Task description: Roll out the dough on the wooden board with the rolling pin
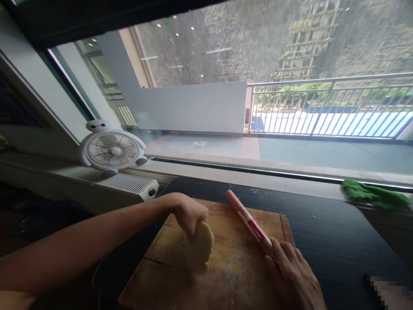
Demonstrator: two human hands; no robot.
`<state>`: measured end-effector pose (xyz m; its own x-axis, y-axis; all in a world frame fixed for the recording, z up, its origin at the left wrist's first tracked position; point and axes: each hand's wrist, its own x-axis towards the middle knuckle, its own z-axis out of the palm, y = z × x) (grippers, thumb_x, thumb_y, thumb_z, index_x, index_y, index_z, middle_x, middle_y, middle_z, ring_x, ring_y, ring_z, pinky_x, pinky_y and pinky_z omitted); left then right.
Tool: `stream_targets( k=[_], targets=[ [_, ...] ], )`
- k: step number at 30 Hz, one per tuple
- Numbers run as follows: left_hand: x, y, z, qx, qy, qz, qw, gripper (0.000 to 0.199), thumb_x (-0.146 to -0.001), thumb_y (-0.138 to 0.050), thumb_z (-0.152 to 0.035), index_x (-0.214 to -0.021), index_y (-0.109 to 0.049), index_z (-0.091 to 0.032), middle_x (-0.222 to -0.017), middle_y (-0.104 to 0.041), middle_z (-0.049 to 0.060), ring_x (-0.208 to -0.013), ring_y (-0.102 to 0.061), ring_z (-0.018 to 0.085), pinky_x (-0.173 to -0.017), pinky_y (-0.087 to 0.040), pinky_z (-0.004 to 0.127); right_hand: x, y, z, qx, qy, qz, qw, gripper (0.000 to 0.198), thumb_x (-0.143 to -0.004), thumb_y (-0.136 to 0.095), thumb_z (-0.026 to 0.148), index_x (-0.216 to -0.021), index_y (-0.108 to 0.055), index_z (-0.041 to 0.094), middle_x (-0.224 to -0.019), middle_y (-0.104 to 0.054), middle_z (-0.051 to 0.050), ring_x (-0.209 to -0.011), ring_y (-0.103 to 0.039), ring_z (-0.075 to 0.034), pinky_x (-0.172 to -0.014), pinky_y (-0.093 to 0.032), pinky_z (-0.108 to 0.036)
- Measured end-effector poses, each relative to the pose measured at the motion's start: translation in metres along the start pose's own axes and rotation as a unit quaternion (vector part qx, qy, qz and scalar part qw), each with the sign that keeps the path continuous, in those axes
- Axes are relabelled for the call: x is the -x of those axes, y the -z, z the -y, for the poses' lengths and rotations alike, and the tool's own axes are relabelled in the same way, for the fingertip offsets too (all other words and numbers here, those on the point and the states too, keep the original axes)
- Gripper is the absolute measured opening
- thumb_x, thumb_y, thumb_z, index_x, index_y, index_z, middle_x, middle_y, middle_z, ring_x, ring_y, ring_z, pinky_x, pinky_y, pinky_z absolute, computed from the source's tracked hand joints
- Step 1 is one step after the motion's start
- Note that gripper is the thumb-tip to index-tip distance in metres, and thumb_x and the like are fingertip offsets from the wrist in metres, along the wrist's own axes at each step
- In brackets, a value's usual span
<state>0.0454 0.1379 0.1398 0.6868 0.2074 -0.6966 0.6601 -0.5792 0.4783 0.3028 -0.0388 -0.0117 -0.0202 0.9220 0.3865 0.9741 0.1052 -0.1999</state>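
My left hand (192,214) is closed on the edge of a flat, pale piece of dough (199,249). The dough hangs tilted over a wooden cutting board (161,271), which has flour smears and a dark crack at its left. Whether the dough's lower edge touches the board, I cannot tell. My right hand (295,271) lies over the near end of a slim, light rolling pin (250,221) with a red label, its fingers curled round it. The pin slants across the right part of the board, its far end past the back edge.
The board rests on a dark table (329,241) with specks of flour. Behind it are a windowsill and a large window. A green cloth (374,194) lies at the right, and a white fan (112,148) stands at the left by a white vented unit (129,185).
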Motion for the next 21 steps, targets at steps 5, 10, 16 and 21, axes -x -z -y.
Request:
stream_targets(
  k=[5,10,16,21],
  targets=[
    [0.076,0.014,0.007,0.187,-0.001,-0.062,0.980,0.026,-0.064,-0.072,-0.029,-0.086,-0.072,-0.015,-0.077,-0.071,0.001,-0.072,-0.063,0.017,-0.066,-0.050,0.023,-0.001,0.003,0.000,-0.005,0.009,-0.006,1.000,0.037,-0.090,-0.040,0.036,-0.125,-0.044,0.026,-0.100,-0.059,-0.002,-0.088,-0.056,-0.018,-0.077,-0.048,-0.032],
    [0.081,-0.011,-0.002,0.373,-0.011,-0.262,0.890,0.033,-0.072,-0.067,-0.038,-0.095,-0.067,-0.015,-0.090,-0.070,0.005,-0.080,-0.065,0.019,-0.069,-0.051,0.026,-0.003,0.007,0.000,-0.002,0.029,-0.021,0.999,0.035,-0.090,-0.038,0.036,-0.123,-0.046,0.027,-0.096,-0.060,-0.002,-0.084,-0.058,-0.018,-0.072,-0.050,-0.031],
    [-0.007,-0.095,-0.003,0.412,0.023,-0.405,0.816,0.043,-0.080,-0.054,-0.043,-0.112,-0.056,-0.014,-0.108,-0.066,0.008,-0.099,-0.061,0.021,-0.080,-0.049,0.028,-0.003,0.007,-0.002,0.001,0.026,-0.007,1.000,0.036,-0.090,-0.040,0.035,-0.124,-0.044,0.027,-0.099,-0.060,-0.002,-0.087,-0.059,-0.018,-0.074,-0.051,-0.032],
    [-0.012,-0.113,0.020,0.104,0.140,-0.522,0.835,0.053,-0.077,-0.058,-0.037,-0.127,-0.047,-0.022,-0.118,-0.061,0.004,-0.106,-0.057,0.022,-0.091,-0.043,0.031,-0.007,0.015,-0.002,-0.003,0.055,-0.002,0.998,0.034,-0.089,-0.042,0.033,-0.121,-0.047,0.027,-0.092,-0.060,-0.003,-0.082,-0.060,-0.017,-0.071,-0.052,-0.029]
  ],
)
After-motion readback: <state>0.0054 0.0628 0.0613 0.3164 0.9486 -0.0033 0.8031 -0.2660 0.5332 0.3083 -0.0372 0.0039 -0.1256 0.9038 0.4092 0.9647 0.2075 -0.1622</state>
